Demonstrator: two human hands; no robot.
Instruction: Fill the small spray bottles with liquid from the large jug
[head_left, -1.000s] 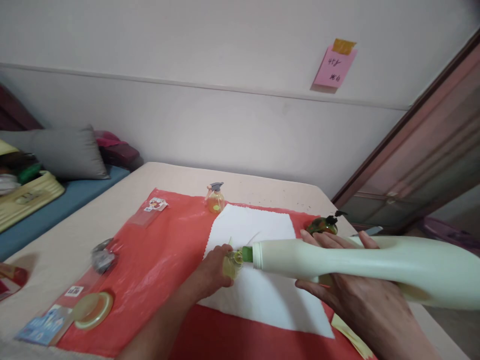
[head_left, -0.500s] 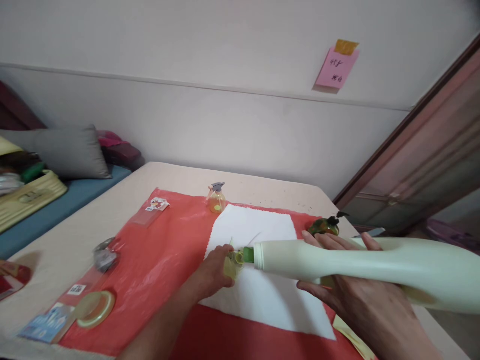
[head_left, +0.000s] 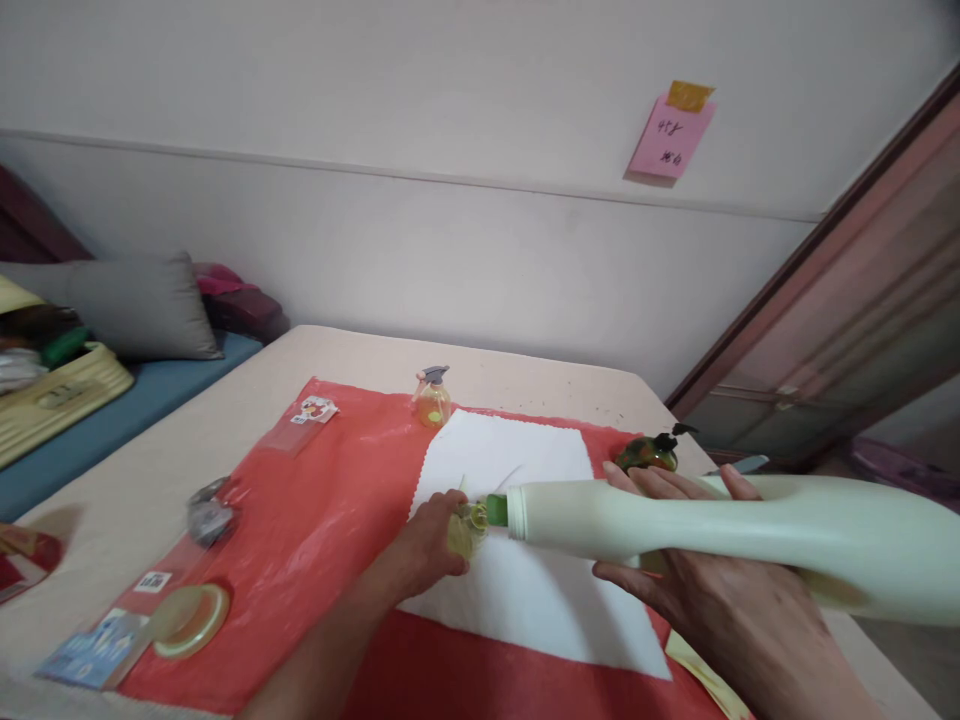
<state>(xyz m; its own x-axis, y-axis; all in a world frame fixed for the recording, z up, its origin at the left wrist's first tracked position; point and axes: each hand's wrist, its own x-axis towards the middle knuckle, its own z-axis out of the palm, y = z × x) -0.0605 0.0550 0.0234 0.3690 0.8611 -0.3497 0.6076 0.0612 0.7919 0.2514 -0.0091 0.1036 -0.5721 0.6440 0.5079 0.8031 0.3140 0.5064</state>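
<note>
I have the big pale green bottle (head_left: pixel 720 535) tipped over nearly flat, its green neck pressed to the mouth of a small yellowish bottle (head_left: pixel 466 528) that stands on the white cloth (head_left: pixel 517 560). My right hand (head_left: pixel 697 580) is wrapped under the big bottle's body from below, fingers showing over its top edge, carrying its weight. My left hand (head_left: pixel 429 540) is closed around the small bottle, holding it upright on the cloth. As I judge it, the pouring from large into small is under way: the mouths are met and the tilt is set, but I cannot tell how full the small bottle is, since my fingers cover most of it. What is left, by my reading, is to finish filling, right the big bottle and close things up. Beyond the cloth, on the red sheet (head_left: pixel 322 520), stand a small spray bottle (head_left: pixel 433 397) at the far edge and a dark pump bottle (head_left: pixel 646 452) to the right. A roll of tape (head_left: pixel 189 618) lies near the left corner.
</note>
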